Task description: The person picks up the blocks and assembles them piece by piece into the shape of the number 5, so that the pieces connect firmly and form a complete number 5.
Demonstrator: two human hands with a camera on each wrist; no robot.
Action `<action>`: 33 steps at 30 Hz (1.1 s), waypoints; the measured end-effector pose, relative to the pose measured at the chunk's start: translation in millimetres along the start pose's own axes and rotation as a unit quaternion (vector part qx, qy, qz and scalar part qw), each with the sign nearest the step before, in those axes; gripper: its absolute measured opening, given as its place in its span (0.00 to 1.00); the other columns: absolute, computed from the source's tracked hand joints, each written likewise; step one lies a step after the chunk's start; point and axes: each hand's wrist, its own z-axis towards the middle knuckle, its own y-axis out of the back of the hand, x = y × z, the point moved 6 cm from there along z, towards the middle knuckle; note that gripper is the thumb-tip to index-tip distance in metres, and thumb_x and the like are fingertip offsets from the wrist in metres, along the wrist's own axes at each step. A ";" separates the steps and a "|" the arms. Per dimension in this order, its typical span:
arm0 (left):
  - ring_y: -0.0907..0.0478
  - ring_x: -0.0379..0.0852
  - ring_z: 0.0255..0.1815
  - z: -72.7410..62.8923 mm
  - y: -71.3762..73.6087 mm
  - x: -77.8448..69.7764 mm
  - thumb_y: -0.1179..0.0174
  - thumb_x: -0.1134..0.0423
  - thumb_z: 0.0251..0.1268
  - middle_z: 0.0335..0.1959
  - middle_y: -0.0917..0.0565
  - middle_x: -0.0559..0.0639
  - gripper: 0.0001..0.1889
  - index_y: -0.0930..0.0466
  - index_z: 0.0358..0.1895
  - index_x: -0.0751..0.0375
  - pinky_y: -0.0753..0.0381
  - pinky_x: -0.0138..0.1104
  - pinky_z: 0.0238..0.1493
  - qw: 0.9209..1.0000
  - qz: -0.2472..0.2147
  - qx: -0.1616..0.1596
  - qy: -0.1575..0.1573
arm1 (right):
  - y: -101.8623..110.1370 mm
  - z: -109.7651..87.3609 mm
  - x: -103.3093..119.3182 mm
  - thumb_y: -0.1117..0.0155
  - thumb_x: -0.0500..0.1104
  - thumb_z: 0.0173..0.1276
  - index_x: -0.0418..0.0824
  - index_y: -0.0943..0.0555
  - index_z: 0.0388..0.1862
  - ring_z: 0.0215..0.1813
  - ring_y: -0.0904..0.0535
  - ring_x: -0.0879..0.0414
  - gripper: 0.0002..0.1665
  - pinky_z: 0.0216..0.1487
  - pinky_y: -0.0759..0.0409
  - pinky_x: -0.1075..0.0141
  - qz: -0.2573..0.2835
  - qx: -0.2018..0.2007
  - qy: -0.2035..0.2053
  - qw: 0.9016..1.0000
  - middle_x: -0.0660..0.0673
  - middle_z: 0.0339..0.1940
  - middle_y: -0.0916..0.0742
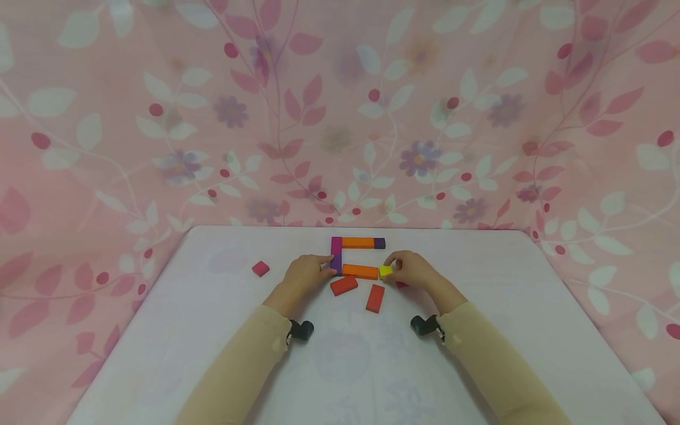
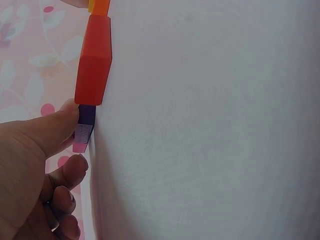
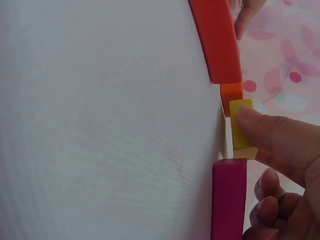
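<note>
My right hand (image 1: 418, 270) pinches a small yellow block (image 3: 241, 125) between thumb and finger, at the right end of the lower orange block (image 1: 360, 271). My left hand (image 1: 308, 274) is at the left side of a purple block (image 1: 337, 264), its thumb and index fingertips touching or very close to it. Above the purple block is a magenta block (image 1: 336, 245). From its top an upper orange block (image 1: 358, 242) runs right to a small dark purple block (image 1: 379, 243). Together they form an angular outline lying on the table.
Two red blocks (image 1: 344, 285) (image 1: 375, 298) lie just in front of the outline. A pinkish-red block (image 1: 260, 268) sits apart at the left. Another reddish block (image 1: 401, 284) is partly hidden beneath my right hand. A white cloth covers the table (image 1: 340, 378); a floral curtain (image 1: 340, 118) hangs behind.
</note>
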 end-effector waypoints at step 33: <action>0.29 0.58 0.69 1.0 -1.0 1.1 0.39 0.45 0.70 0.66 0.22 0.53 0.27 0.27 0.70 0.43 0.33 0.52 0.69 1.000 -0.004 0.001 -0.010 | -1.2 -0.4 1.3 0.23 0.48 0.60 0.43 0.15 0.50 0.37 0.28 0.50 0.21 0.37 0.30 0.61 -0.010 0.004 -0.003 1.000 0.44 0.35 0.22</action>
